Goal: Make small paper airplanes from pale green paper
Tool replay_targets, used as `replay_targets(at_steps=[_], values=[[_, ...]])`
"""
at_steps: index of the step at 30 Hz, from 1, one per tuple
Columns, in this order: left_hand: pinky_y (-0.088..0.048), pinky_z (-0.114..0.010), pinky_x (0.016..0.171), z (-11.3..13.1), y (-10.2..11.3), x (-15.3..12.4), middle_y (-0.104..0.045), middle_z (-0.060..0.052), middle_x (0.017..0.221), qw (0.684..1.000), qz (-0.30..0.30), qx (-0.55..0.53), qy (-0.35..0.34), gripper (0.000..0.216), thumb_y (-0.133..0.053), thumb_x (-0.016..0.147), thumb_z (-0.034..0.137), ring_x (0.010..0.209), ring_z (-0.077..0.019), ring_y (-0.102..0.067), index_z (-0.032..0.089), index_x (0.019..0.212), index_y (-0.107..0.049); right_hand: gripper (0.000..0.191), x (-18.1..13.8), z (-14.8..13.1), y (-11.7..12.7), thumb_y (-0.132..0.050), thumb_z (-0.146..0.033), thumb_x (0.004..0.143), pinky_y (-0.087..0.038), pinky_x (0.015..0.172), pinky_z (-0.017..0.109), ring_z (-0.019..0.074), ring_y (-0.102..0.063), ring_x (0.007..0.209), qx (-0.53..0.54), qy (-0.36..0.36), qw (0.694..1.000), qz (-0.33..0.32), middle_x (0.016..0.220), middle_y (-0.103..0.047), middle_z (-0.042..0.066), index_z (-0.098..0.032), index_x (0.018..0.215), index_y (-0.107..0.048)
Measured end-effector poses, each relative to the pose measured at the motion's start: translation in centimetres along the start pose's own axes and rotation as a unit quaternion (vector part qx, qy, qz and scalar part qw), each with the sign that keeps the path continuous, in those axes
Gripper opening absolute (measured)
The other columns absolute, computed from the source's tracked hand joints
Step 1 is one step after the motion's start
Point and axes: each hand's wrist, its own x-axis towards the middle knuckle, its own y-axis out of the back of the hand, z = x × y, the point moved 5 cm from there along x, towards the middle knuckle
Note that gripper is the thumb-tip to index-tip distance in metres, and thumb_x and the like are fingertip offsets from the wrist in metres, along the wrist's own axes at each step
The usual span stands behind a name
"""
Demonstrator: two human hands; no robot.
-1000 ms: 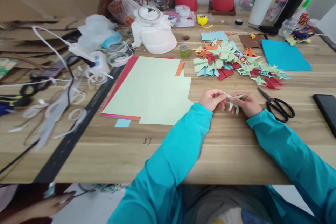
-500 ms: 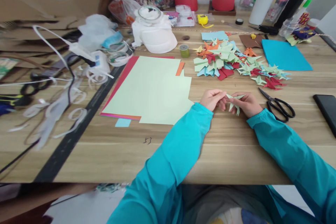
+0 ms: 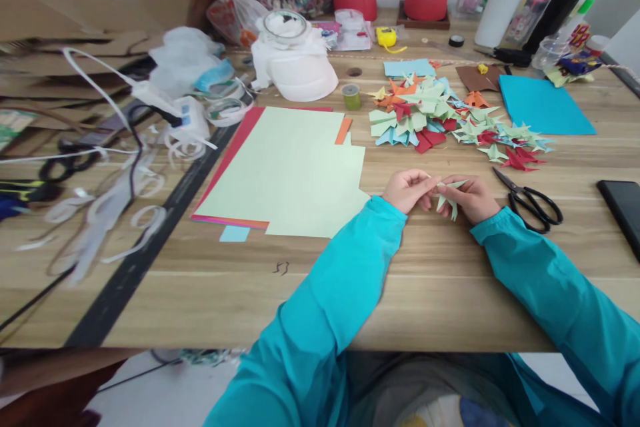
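A small folded pale green paper figure (image 3: 447,195) sits between my two hands just above the wooden table (image 3: 430,280). My left hand (image 3: 407,190) pinches its left side with closed fingers. My right hand (image 3: 470,198) grips its right side, fingers curled round it. Both arms wear teal sleeves. Black scissors (image 3: 530,200) lie just right of my right hand. A stack of large pale green and red paper sheets (image 3: 290,170) lies left of my left hand.
A heap of folded paper figures (image 3: 440,121) in several colours lies beyond my hands. A blue sheet (image 3: 543,105) and a dark phone (image 3: 625,210) are at the right. White ribbon, cables and cardboard (image 3: 100,147) crowd the left. A paper towel roll (image 3: 503,0) stands at the back.
My hands have barely moved on the paper figure. Another person's hand at the bottom left edge has dropped out of view.
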Motion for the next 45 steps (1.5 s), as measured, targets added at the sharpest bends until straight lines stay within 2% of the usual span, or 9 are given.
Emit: replay_targets(at_steps=[9, 15, 39, 45], values=[[-0.041, -0.018, 0.036, -0.10, 0.03, 0.06, -0.055, 0.003, 0.047, 1.000, -0.007, 0.001, 0.004, 0.034, -0.068, 0.069, 0.042, 0.035, -0.0067, -0.050, 0.011, 0.063, -0.056, 0.031, -0.05, 0.43, -0.08, -0.071, -0.043, 0.066, -0.047, 0.041, 0.023, 0.0129, -0.058, 0.043, 0.034, -0.011, 0.999, -0.024, 0.055, -0.066, 0.003, -0.014, 0.073, -0.064], [-0.041, -0.018, 0.035, 0.03, 0.06, -0.04, -0.053, 0.003, 0.046, 1.000, 0.002, -0.001, 0.012, 0.037, -0.064, 0.072, 0.044, 0.034, -0.0067, -0.050, 0.011, 0.058, -0.053, 0.033, -0.06, 0.44, -0.04, -0.070, -0.047, 0.066, -0.048, 0.041, 0.023, 0.0132, -0.058, 0.042, 0.005, -0.006, 1.000, -0.030, 0.056, -0.066, 0.003, -0.015, 0.075, -0.065], [-0.038, -0.017, 0.032, -0.24, -0.09, 0.12, -0.051, 0.004, 0.044, 0.999, -0.005, 0.003, 0.032, 0.030, -0.056, 0.082, 0.030, 0.030, -0.0068, -0.048, 0.012, 0.059, -0.050, 0.034, -0.23, -0.19, -0.10, -0.073, -0.045, 0.062, -0.044, 0.037, 0.020, 0.0121, -0.057, 0.039, -0.053, 0.004, 0.999, 0.003, 0.050, -0.064, 0.001, -0.014, 0.071, -0.061], [-0.039, -0.019, 0.032, -0.39, -0.13, 0.17, -0.052, 0.003, 0.046, 0.999, -0.011, -0.006, 0.035, 0.033, -0.057, 0.080, 0.037, 0.031, -0.0081, -0.049, 0.011, 0.061, -0.051, 0.034, -0.22, -0.07, 0.03, -0.074, -0.044, 0.061, -0.043, 0.035, 0.020, 0.0121, -0.055, 0.037, -0.041, 0.006, 0.999, 0.012, 0.048, -0.063, 0.001, -0.014, 0.070, -0.061]])
